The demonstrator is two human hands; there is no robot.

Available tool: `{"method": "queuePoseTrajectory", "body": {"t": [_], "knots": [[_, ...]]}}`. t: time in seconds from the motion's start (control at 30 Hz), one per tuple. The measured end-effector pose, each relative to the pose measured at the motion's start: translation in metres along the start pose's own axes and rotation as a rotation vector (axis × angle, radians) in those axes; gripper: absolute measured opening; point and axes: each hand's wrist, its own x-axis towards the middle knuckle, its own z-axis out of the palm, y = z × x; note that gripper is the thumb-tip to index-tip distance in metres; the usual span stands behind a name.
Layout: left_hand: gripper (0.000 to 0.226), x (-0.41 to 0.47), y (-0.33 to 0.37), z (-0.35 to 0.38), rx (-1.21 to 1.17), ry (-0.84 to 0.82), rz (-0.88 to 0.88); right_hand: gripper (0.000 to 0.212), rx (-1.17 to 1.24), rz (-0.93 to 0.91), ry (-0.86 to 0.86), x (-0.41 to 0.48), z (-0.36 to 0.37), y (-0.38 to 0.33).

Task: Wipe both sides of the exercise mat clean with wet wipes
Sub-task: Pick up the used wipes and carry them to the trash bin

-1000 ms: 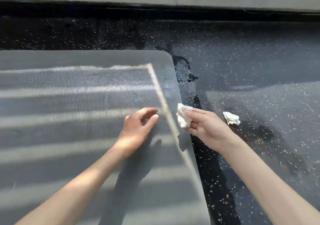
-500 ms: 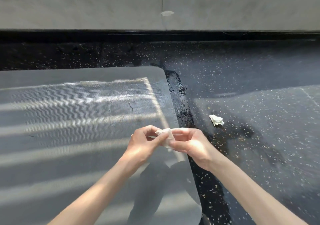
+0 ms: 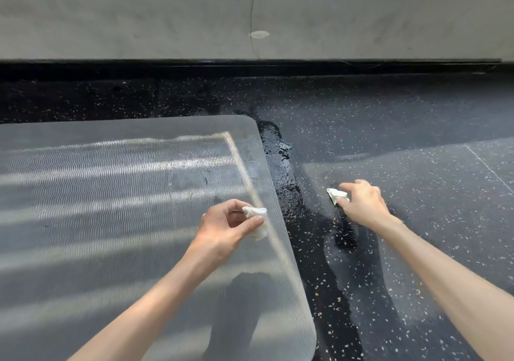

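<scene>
A grey exercise mat (image 3: 111,207) with a wavy ribbed surface lies flat on the floor, filling the left half of the view, streaked with bands of sunlight. My left hand (image 3: 225,230) hovers over the mat's right edge and pinches a crumpled white wet wipe (image 3: 257,217) between thumb and fingers. My right hand (image 3: 361,205) reaches onto the floor to the right of the mat, its fingertips closing on a second crumpled white wipe (image 3: 336,194) that lies there.
The floor (image 3: 431,221) is black rubber with pale flecks. A glossy wet patch (image 3: 281,166) runs along the mat's right edge. A grey wall (image 3: 250,13) with a dark base strip stands beyond the mat.
The wipe passed from my right hand to my left hand. My right hand then moved right to the second wipe on the floor. The view tilted upward.
</scene>
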Motion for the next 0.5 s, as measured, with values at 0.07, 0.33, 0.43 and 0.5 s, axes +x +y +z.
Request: {"method": "queuePoseTrajectory", "body": {"t": [0.07,0.33,0.43,0.5], "knots": [[0.016,0.001,0.001,0.000,0.000,0.015,0.006,0.037,-0.026,-0.008,-0.015,0.004,0.006,0.003],[0.015,0.000,0.004,-0.002,0.009,0.028,0.029,0.028,0.299,0.130,0.141,-0.006,0.016,0.004],[0.014,0.000,0.000,-0.004,0.011,0.041,0.037,0.030,0.464,0.235,0.241,-0.001,0.007,0.010],[0.012,0.001,-0.002,-0.005,0.017,0.044,0.046,0.039,0.427,0.211,0.204,0.004,0.002,0.012]]}}
